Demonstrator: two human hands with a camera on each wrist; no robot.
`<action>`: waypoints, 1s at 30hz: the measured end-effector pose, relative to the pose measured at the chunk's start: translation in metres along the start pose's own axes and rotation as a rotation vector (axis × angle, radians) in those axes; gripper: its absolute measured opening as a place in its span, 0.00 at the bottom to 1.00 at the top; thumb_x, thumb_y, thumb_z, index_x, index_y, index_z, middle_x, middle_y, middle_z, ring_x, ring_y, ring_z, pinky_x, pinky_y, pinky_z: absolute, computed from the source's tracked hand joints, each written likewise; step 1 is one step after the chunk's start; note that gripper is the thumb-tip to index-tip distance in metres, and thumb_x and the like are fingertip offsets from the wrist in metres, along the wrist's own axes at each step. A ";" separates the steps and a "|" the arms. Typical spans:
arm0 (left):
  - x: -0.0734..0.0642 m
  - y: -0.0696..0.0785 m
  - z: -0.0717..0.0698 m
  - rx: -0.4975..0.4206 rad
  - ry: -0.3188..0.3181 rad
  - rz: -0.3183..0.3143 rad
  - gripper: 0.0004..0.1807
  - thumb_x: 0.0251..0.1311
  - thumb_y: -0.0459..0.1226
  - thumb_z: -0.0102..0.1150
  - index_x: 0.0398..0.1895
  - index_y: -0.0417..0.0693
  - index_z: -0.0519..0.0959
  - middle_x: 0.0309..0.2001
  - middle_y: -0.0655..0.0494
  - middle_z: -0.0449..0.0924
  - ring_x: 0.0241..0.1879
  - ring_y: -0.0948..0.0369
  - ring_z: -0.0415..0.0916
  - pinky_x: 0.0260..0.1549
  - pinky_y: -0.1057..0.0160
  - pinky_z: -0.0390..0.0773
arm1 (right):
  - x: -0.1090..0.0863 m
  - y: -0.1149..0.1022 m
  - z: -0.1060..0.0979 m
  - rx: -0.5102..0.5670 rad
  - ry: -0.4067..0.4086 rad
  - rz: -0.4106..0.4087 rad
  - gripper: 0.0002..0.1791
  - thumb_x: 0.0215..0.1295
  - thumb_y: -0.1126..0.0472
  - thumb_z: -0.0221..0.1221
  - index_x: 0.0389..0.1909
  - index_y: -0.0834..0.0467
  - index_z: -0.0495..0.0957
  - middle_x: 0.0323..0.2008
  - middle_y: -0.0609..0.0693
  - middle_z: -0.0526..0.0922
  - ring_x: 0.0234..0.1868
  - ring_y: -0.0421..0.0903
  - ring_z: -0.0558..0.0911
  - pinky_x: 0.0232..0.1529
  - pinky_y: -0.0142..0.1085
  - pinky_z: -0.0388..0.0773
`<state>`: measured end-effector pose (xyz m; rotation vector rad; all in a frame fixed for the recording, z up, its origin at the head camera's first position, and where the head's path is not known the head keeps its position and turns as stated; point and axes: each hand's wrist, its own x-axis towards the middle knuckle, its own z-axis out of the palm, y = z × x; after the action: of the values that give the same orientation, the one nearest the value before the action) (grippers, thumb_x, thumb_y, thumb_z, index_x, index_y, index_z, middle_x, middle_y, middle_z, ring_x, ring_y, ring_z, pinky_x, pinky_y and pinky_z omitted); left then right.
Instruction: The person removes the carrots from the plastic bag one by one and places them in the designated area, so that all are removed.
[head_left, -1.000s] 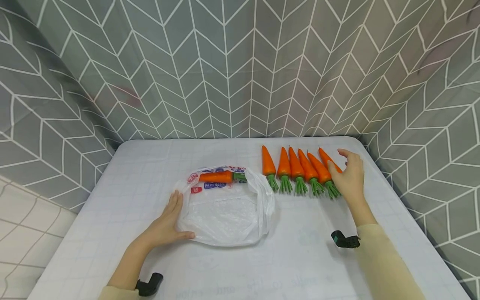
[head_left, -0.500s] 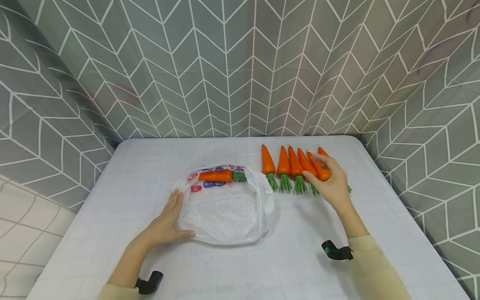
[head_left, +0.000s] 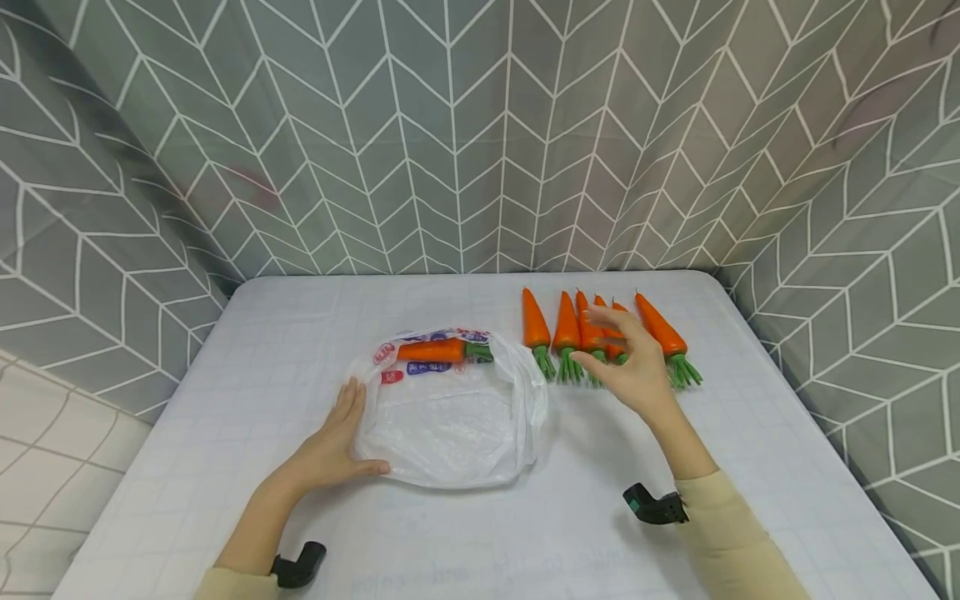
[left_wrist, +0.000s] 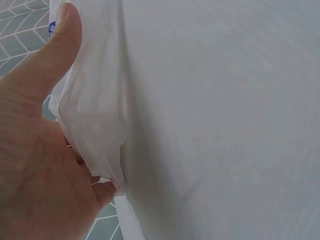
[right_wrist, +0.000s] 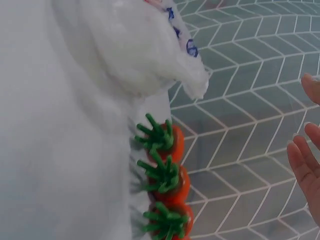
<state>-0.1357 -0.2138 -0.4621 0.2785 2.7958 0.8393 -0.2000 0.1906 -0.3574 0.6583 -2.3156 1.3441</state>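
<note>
A white plastic bag [head_left: 450, 442] lies on the table with its mouth spread toward me. Inside, near the bag's far side, is an orange carrot [head_left: 431, 351] with a green top. My left hand [head_left: 330, 454] rests against the bag's left edge, fingers extended and thumb apart; the left wrist view shows the plastic [left_wrist: 95, 110] along that thumb. My right hand [head_left: 637, 367] hovers over a row of several carrots, fingers spread and holding nothing. It partly hides the middle ones. The leftmost carrot [head_left: 536, 321] and the rightmost carrot [head_left: 660, 325] stay visible.
The table [head_left: 300, 333] has a white cloth on it. A grey curtain [head_left: 480, 167] with a white chevron pattern hangs behind and at both sides. Green carrot tops [right_wrist: 167, 177] line up beside the bag in the right wrist view.
My right hand has moved left along the row, from the rightmost carrot toward the middle ones. The rightmost carrot has come fully into sight. My left hand and the bag have stayed put.
</note>
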 end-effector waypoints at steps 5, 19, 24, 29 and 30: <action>0.000 -0.001 -0.001 0.000 -0.002 -0.005 0.72 0.40 0.62 0.71 0.74 0.32 0.37 0.75 0.38 0.26 0.73 0.42 0.26 0.65 0.37 0.47 | 0.005 -0.014 0.008 0.041 -0.032 -0.074 0.33 0.44 0.78 0.71 0.56 0.71 0.73 0.49 0.63 0.79 0.50 0.53 0.78 0.49 0.27 0.77; -0.001 -0.001 -0.001 -0.004 -0.003 -0.008 0.72 0.40 0.63 0.70 0.74 0.33 0.37 0.75 0.39 0.26 0.74 0.42 0.26 0.65 0.38 0.47 | 0.017 0.006 0.054 0.024 -0.160 -0.248 0.36 0.42 0.70 0.75 0.57 0.61 0.75 0.50 0.56 0.79 0.40 0.47 0.80 0.42 0.38 0.81; -0.001 -0.001 -0.001 -0.005 -0.001 -0.009 0.72 0.40 0.63 0.70 0.75 0.33 0.37 0.75 0.39 0.26 0.74 0.42 0.26 0.65 0.38 0.47 | 0.021 0.001 0.072 0.127 -0.197 -0.285 0.36 0.41 0.73 0.75 0.57 0.65 0.74 0.51 0.60 0.78 0.48 0.55 0.78 0.42 0.49 0.81; -0.002 -0.001 -0.001 -0.002 0.002 -0.004 0.72 0.39 0.64 0.70 0.75 0.34 0.37 0.76 0.39 0.26 0.74 0.42 0.27 0.65 0.38 0.47 | 0.027 -0.009 0.086 0.174 -0.229 -0.313 0.35 0.42 0.74 0.74 0.56 0.66 0.74 0.51 0.61 0.78 0.50 0.58 0.77 0.42 0.50 0.81; -0.002 -0.001 -0.001 -0.002 0.003 -0.004 0.72 0.39 0.64 0.70 0.75 0.34 0.37 0.76 0.39 0.27 0.74 0.42 0.27 0.65 0.38 0.47 | 0.029 -0.011 0.089 0.170 -0.236 -0.314 0.34 0.44 0.73 0.73 0.56 0.65 0.74 0.51 0.60 0.78 0.50 0.57 0.77 0.43 0.49 0.81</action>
<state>-0.1345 -0.2152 -0.4615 0.2710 2.7969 0.8414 -0.2252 0.1022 -0.3756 1.2380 -2.1643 1.3823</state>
